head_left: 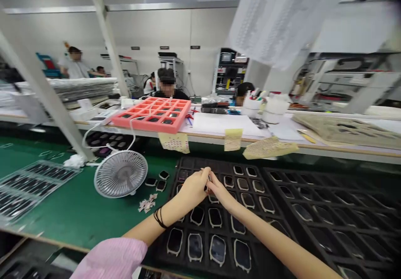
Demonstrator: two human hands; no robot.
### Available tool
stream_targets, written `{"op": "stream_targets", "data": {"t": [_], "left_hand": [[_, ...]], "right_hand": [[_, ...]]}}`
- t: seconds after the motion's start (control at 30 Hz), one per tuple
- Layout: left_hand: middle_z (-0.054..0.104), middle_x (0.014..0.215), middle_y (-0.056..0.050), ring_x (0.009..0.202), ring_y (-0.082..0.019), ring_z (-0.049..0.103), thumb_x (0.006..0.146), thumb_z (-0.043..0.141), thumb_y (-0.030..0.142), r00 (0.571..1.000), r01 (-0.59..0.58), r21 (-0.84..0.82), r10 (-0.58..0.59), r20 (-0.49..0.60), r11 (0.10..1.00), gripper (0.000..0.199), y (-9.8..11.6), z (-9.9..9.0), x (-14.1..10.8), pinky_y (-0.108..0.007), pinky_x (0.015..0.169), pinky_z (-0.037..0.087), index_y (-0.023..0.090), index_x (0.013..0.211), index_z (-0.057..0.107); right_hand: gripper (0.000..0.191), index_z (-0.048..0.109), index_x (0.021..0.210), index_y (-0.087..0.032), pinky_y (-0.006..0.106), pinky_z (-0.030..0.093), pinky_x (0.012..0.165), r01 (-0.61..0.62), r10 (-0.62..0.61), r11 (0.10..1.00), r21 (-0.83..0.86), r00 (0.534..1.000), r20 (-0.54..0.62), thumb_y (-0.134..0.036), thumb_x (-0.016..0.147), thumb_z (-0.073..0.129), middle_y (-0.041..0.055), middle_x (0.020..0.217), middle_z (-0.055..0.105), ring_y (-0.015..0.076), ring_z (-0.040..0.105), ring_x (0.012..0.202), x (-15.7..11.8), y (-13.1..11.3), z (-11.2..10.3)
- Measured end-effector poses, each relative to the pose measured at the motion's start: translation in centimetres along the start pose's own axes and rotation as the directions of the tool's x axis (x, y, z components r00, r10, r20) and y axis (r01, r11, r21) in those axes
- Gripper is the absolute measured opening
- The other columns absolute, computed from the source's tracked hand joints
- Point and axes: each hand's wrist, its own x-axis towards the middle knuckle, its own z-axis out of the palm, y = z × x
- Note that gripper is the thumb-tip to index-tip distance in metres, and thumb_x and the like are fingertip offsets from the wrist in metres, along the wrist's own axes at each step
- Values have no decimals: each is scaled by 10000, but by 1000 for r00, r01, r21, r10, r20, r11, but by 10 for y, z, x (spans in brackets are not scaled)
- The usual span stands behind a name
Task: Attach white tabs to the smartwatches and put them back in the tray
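Above the middle of a black foam tray point(203, 225), my left hand point(194, 185) and my right hand point(220, 192) meet with fingers closed. Pinched between them is a small dark piece with a pale edge point(207, 183), mostly covered by my fingers. It looks like a watch case, the same kind as those around it. Watch cases with dark glass and light metal rims, such as this one point(218, 249), lie in the tray's compartments under my hands. My forearms hide part of the tray.
A second black tray point(308, 233) with more watch cases stands at right. On the green bench at left are a small white fan point(120, 173), several loose watch cases point(161, 185) and paper scraps point(147, 203). A shelf holds a pink compartment tray point(147, 122); people sit beyond.
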Motion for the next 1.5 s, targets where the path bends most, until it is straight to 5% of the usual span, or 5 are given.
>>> {"op": "stream_targets", "data": {"t": [0.2, 0.37, 0.67, 1.2, 1.5], "left_hand": [[582, 1194, -190, 1111, -312, 574, 724, 565, 7, 994, 105, 40, -106, 36, 994, 660, -30, -16, -37, -433, 873, 517, 155, 1329, 346], [537, 1255, -126, 1131, -236, 559, 880, 561, 301, 979, 182, -162, -194, -62, 970, 551, -72, -40, -81, -353, 900, 514, 192, 1361, 315], [611, 1045, -114, 1011, -260, 570, 898, 476, 173, 859, 481, 228, -507, 68, 847, 131, -141, -6, -136, -350, 812, 494, 161, 946, 598], [618, 850, -97, 875, -256, 584, 861, 454, 55, 898, 411, 333, -439, 10, 849, 173, -155, -3, -125, -341, 747, 487, 171, 811, 572], [642, 994, -72, 923, -172, 629, 987, 328, 208, 978, 139, -20, -141, -156, 990, 283, -111, -15, -103, -265, 800, 518, 196, 1080, 595]], "right_hand": [[447, 539, 1143, -264, 417, 332, 1043, 16, -18, 993, 117, 1000, 16, -422, 735, 628, 56, 1310, 531, 258, 434, 1252, 15, 6, 58], [452, 512, 1149, -262, 322, 492, 564, -171, 146, 868, 467, 985, 89, -446, 755, 636, 21, 887, 641, 202, 623, 716, 22, 13, 73], [449, 526, 1165, -223, 282, 452, 512, -219, 158, 735, 642, 976, 152, -403, 774, 651, 28, 771, 661, 173, 602, 629, 19, 30, 68], [408, 532, 1151, -230, 287, 437, 522, -229, 150, 682, 695, 973, 174, -398, 793, 632, 39, 789, 666, 191, 609, 649, 20, 35, 66], [404, 539, 1150, -220, 291, 427, 548, -235, 149, 655, 719, 972, 182, -414, 801, 598, 41, 791, 673, 188, 606, 653, 21, 32, 64]]}}
